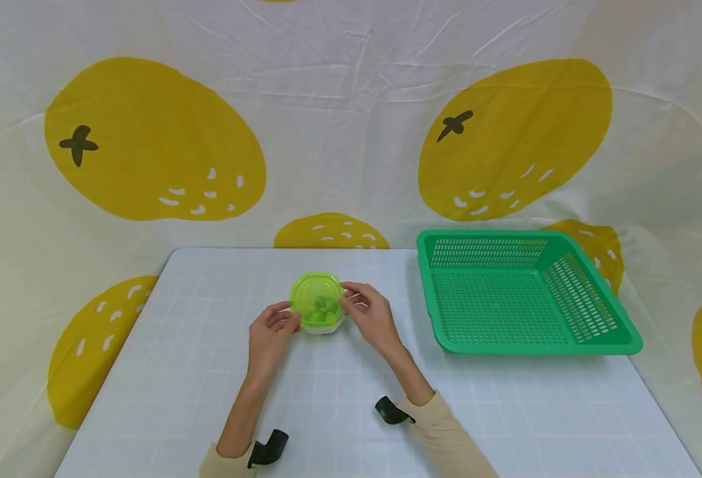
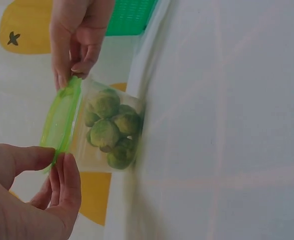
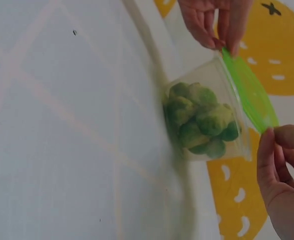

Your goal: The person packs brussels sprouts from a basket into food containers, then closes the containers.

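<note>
A clear plastic container (image 1: 322,330) stands on the table, with several Brussels sprouts (image 3: 214,119) inside it. Over its mouth lies a translucent green lid (image 1: 312,289), which looks slightly tilted against the rim in the right wrist view. My left hand (image 1: 272,337) pinches the lid's left edge between thumb and fingers. At the opposite edge, my right hand (image 1: 373,317) pinches the lid in the same way. Both wrist views show the sprouts through the container's wall. Whether any part of the lid is pressed onto the rim, I cannot tell.
A green perforated plastic basket (image 1: 521,305) sits at the right rear of the table. The pale checked tabletop (image 1: 339,411) spreads around the container. Behind it hangs a white cloth (image 1: 339,153) printed with big yellow fruit.
</note>
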A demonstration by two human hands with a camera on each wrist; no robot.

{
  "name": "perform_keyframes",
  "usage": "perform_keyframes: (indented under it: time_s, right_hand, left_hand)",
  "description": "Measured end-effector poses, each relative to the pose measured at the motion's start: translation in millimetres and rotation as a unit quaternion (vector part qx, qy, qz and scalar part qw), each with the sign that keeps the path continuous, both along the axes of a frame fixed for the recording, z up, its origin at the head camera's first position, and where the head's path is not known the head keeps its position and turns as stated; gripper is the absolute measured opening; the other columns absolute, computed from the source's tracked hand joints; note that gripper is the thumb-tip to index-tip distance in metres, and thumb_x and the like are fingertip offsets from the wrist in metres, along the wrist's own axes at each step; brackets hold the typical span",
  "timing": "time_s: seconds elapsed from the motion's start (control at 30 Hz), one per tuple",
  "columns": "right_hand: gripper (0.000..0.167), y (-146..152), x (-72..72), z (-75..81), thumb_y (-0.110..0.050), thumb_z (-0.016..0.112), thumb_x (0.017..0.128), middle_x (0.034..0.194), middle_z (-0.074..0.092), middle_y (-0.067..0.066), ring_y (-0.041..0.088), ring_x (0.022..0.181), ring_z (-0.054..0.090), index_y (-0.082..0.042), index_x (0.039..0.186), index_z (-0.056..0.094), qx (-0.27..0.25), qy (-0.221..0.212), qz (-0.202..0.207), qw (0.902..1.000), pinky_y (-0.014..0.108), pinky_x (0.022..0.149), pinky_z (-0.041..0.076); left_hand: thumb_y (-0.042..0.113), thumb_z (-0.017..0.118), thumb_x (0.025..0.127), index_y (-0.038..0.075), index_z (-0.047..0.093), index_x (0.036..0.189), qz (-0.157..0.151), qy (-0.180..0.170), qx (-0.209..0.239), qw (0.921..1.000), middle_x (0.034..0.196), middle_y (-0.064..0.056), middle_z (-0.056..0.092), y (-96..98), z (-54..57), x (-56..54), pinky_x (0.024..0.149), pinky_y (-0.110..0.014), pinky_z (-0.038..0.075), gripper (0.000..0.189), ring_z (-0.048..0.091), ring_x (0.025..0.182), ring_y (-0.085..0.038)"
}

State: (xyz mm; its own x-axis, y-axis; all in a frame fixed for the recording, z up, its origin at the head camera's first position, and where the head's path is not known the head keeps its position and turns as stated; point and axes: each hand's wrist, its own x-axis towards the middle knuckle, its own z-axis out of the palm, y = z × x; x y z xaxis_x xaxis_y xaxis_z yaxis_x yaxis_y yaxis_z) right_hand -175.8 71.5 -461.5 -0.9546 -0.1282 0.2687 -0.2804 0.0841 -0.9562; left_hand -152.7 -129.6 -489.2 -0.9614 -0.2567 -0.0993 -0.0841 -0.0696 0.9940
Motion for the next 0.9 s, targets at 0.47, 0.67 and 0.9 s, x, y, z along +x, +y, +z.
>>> perform_keyframes:
  time_s: [0.47, 0.67, 0.9]
  right_hand:
    - [0.029, 0, -3.4, -2.4, 0.012, 0.065, 0.094, 0.105, 0.062, 0.032, 0.047, 0.094, 0.065, 0.019, 0.123, 0.063, -0.001, -0.010, 0.003, 1.0000, 0.050, 0.080, 0.061]
    - [0.027, 0, -3.2, -0.9, 0.010, 0.066, 0.095, 0.105, 0.064, 0.030, 0.046, 0.095, 0.066, 0.017, 0.121, 0.065, 0.032, -0.005, -0.013, 0.9994, 0.040, 0.081, 0.062]
    - [0.028, 0, -6.1, -10.2, 0.005, 0.068, 0.096, 0.106, 0.066, 0.028, 0.043, 0.097, 0.066, 0.014, 0.122, 0.067, 0.081, 0.001, -0.027, 0.9964, 0.045, 0.087, 0.059]
  left_hand:
    - [0.002, 0.075, 0.093, -0.004, 0.064, 0.126, -0.018, -0.002, -0.079, 0.9967, 0.098, -0.015, 0.065, -2.7, -5.1, -0.1, 0.072, -0.018, 0.058, 0.036, 0.065, 0.077, -0.008]
    - [0.002, 0.077, 0.091, -0.005, 0.064, 0.127, -0.017, 0.012, -0.099, 0.9949, 0.104, -0.019, 0.065, -2.0, -7.0, -0.2, 0.073, -0.015, 0.055, 0.039, 0.065, 0.081, -0.012]
    - [0.004, 0.079, 0.090, -0.002, 0.065, 0.127, -0.018, 0.006, -0.117, 0.9929, 0.113, -0.021, 0.062, -2.7, -8.2, 1.3, 0.074, -0.013, 0.052, 0.040, 0.066, 0.085, -0.016]
